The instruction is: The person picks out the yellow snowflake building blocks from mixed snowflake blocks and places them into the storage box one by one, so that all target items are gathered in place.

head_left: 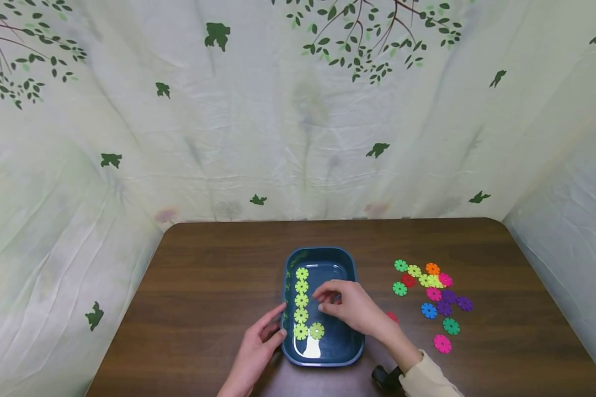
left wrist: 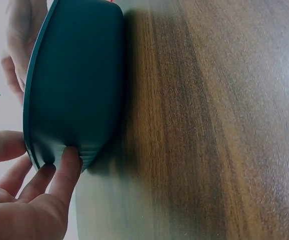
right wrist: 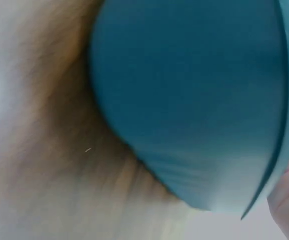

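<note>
A dark blue tray [head_left: 334,342] stands on the table. Inside it, several yellow-green flower-shaped discs [head_left: 301,300] form a column along the left side. One more such disc [head_left: 317,331] lies to the right of the column's near end. My left hand [head_left: 258,347] holds the tray's left side; in the left wrist view, its fingers [left wrist: 67,175] press on the outer wall and a digit meets the rim. Over the tray hovers my right hand [head_left: 350,306], fingers loosely bent, a gap between thumb and index, no disc visible there. The right wrist view shows mostly the tray's outer wall [right wrist: 194,90].
Right of the tray, loose discs in several colours lie scattered, among them a blue disc [head_left: 429,311], a pink disc [head_left: 442,344] and an orange disc [head_left: 432,268]. A red disc [head_left: 392,317] is partly hidden by my right forearm. A printed cloth [head_left: 278,138] hangs behind the table [head_left: 218,264].
</note>
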A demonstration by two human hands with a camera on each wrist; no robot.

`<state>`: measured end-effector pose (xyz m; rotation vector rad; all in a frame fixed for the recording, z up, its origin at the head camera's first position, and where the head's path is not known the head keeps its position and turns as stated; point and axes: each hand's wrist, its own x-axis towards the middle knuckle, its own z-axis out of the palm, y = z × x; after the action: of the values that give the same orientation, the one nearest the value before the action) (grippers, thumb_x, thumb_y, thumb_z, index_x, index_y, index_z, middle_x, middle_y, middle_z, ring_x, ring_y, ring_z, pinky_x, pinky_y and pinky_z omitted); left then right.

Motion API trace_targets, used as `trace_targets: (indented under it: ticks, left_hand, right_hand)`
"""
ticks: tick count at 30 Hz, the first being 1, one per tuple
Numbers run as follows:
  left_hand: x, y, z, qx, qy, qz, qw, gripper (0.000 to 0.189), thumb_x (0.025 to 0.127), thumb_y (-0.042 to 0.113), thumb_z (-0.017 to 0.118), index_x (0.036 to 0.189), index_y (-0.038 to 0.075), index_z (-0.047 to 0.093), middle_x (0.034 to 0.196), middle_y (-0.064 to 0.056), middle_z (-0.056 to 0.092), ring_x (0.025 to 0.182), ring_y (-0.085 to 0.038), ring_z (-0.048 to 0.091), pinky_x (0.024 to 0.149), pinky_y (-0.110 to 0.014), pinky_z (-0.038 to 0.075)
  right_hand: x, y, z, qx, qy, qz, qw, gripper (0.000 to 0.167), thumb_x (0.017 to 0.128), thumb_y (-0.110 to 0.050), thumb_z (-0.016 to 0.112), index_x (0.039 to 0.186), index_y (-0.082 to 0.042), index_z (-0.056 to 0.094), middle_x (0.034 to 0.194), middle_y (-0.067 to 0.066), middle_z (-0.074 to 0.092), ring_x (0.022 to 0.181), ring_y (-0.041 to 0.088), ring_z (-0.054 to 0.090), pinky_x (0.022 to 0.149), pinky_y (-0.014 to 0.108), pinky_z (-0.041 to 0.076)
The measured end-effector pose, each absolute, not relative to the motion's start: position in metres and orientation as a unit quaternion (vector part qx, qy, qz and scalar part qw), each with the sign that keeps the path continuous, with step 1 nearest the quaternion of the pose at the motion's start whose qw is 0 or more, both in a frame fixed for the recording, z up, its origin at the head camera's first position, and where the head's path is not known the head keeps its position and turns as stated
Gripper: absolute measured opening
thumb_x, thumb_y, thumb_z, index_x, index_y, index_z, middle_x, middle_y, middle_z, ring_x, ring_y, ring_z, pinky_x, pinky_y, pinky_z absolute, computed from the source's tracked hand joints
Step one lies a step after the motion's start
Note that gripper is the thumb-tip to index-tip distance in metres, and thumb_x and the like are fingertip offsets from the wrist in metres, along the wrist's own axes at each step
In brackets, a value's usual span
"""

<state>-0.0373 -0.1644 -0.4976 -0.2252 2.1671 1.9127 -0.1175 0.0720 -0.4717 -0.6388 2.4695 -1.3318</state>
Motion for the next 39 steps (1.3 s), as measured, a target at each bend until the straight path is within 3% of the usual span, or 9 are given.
trace_targets:
  ticks: [9,17,26,34,39]
  left_hand:
    - [-0.039,-0.163,-0.497,-0.091,0.748,0.645,0.124,0.051,0.094,0.008,0.062,0.143,0.017,0.053,0.149,-0.017,0.041,0.119,-0.033,0.054,0.091,-0.042,0.052]
    - [-0.038,-0.163,-0.498,-0.084,0.749,0.646,0.12,0.052,0.093,0.007,0.062,0.143,0.017,0.053,0.148,-0.019,0.041,0.12,-0.034,0.054,0.091,-0.042,0.051]
    - [-0.038,-0.163,-0.498,-0.083,0.752,0.643,0.119,0.052,0.093,0.007,0.062,0.143,0.017,0.053,0.148,-0.017,0.043,0.119,-0.033,0.054,0.09,-0.041,0.051]
    - [-0.039,-0.163,-0.498,-0.094,0.755,0.637,0.123,0.05,0.094,0.008,0.062,0.142,0.02,0.054,0.149,-0.016,0.042,0.121,-0.033,0.053,0.093,-0.043,0.05]
    - [-0.039,-0.163,-0.498,-0.093,0.755,0.637,0.124,0.051,0.094,0.008,0.061,0.142,0.019,0.054,0.149,-0.016,0.042,0.121,-0.033,0.053,0.092,-0.044,0.051]
  right_hand:
    - [-0.103,0.099,-0.476,-0.096,0.838,-0.535,0.052,0.028,0.084,-0.011,0.078,0.111,-0.018,0.071,0.097,0.0,0.068,0.081,0.015,0.061,0.069,0.026,0.054]
    - [-0.097,0.124,-0.488,-0.025,0.809,-0.588,0.012,0.027,0.087,-0.01,0.076,0.113,-0.011,0.071,0.103,0.003,0.069,0.09,0.019,0.064,0.078,0.024,0.054]
    - [-0.1,0.163,-0.506,-0.016,0.826,-0.564,-0.011,0.025,0.09,-0.012,0.072,0.113,-0.003,0.069,0.103,0.01,0.07,0.09,0.019,0.064,0.078,0.022,0.053]
    - [-0.11,0.203,-0.515,-0.009,0.882,-0.47,-0.039,0.026,0.09,-0.011,0.072,0.116,-0.008,0.069,0.097,0.003,0.069,0.087,0.018,0.063,0.072,0.023,0.052]
    - [-0.121,0.224,-0.517,-0.02,0.908,-0.417,-0.04,0.026,0.092,-0.009,0.069,0.118,-0.009,0.067,0.099,0.004,0.068,0.094,0.023,0.063,0.077,0.033,0.055]
